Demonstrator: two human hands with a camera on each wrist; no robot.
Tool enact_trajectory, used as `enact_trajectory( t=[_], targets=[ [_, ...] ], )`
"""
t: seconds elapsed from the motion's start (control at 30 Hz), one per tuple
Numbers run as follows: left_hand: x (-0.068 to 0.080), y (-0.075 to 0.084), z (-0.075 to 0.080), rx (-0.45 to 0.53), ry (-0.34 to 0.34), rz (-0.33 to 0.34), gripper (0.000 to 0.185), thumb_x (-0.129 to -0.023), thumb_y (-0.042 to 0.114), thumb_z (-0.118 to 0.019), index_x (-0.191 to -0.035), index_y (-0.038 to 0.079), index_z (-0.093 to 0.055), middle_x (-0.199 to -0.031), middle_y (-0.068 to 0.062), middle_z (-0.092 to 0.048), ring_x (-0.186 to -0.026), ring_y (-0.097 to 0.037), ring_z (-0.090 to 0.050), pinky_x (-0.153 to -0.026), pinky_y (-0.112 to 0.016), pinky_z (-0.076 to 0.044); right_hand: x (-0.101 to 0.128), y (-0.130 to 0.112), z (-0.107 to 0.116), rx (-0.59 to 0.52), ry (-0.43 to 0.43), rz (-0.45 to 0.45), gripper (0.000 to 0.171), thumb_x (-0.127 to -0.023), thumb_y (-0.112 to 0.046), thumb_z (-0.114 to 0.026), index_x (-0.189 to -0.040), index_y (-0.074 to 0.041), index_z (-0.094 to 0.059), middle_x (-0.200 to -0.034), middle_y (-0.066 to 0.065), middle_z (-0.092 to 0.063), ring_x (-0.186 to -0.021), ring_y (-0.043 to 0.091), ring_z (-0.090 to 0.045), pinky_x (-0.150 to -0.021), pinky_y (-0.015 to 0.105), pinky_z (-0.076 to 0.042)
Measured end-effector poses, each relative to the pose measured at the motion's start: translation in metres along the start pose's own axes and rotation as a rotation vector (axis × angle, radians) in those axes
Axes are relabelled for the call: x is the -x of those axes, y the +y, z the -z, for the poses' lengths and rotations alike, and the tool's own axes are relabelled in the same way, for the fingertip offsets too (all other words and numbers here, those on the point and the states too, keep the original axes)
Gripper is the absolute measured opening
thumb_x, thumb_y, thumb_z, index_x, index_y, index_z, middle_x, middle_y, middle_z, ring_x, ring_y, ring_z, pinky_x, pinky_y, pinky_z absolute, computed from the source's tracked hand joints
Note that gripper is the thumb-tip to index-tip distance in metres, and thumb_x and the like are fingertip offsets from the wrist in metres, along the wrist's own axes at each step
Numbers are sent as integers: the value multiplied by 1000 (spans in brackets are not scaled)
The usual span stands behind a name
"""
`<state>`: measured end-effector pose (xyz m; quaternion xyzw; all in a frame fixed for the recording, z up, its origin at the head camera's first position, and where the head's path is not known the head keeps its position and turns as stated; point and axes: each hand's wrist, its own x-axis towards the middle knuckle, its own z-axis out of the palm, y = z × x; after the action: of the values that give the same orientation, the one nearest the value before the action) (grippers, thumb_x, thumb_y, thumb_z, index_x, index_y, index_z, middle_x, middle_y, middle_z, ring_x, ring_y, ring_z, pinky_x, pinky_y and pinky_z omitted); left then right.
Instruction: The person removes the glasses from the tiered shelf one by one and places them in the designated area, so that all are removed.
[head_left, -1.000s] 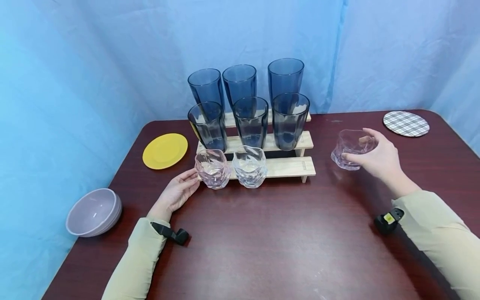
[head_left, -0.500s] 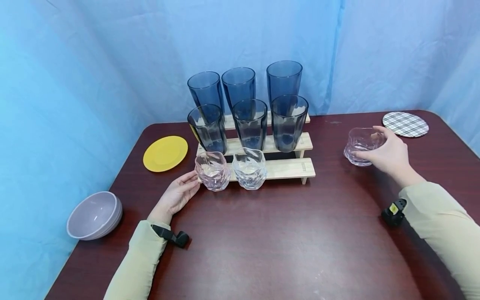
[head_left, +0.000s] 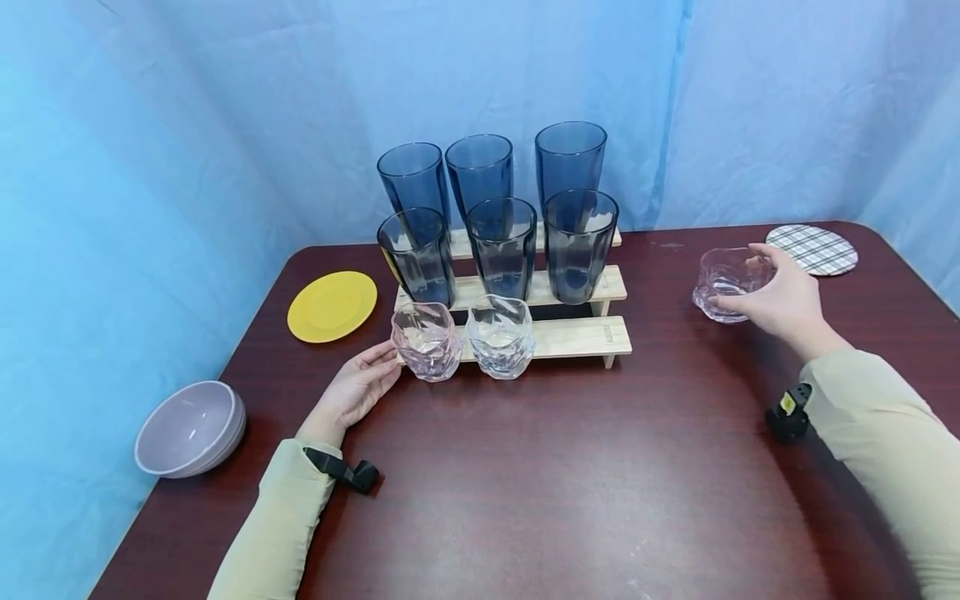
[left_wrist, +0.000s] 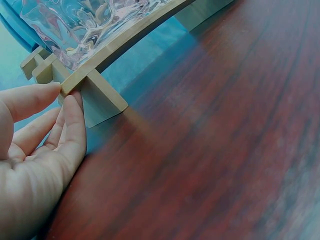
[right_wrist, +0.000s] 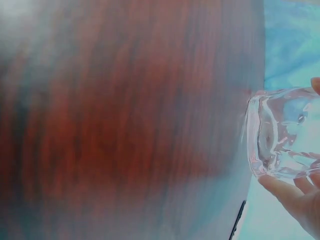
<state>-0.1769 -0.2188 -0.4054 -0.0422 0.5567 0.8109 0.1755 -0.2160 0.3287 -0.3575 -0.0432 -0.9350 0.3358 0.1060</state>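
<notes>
At the left end of the lowest plank of a wooden tiered rack (head_left: 577, 337), my left hand (head_left: 360, 385) pinches the wood between thumb and fingers. The left wrist view shows the thumb against the plank's corner (left_wrist: 75, 82) and fingertips below it. A pinkish faceted glass (head_left: 426, 343) and a clear one (head_left: 500, 337) stand on that plank, beside the hand. Over the right of the table, my right hand (head_left: 787, 296) grips another clear faceted glass (head_left: 716, 287), thumb and fingers on its sides. In the right wrist view, this glass (right_wrist: 282, 132) shows its thick base.
Several tall blue-grey tumblers (head_left: 573, 250) fill the rack's upper two tiers. A yellow plate (head_left: 332, 307) lies left of the rack, and a stack of lilac bowls (head_left: 187, 429) is at the table's left edge. Behind the right hand lies a checked round coaster (head_left: 813, 248).
My right hand has carried its glass to the right and slightly farther back, slowing in the last half second. The left hand keeps its place at the rack.
</notes>
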Motion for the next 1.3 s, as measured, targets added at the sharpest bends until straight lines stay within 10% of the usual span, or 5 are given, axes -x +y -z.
enact_trajectory(
  t=[0.93,1.3],
  targets=[
    [3,-3,0,-4,-35,-26,48,-95,-13,-35,-141,-4,-25,-102,4,-57,-90,-2,-60,-82,-14,-49,-21,26,16,12,-87,-135,95,-84,-44,-65,-148,6,-15,-134,37,-37,-122,49,-34,-97,62,-33],
    [-12,-20,26,10,-182,-150,72,-83,12,-73,-141,-4,-34,-109,2,-56,-98,-4,-59,-89,-16,-48,-27,31,24,71,-110,-104,100,-81,-50,-67,-149,1,-15,-139,37,-34,-127,54,-28,-100,64,-26]
  ],
)
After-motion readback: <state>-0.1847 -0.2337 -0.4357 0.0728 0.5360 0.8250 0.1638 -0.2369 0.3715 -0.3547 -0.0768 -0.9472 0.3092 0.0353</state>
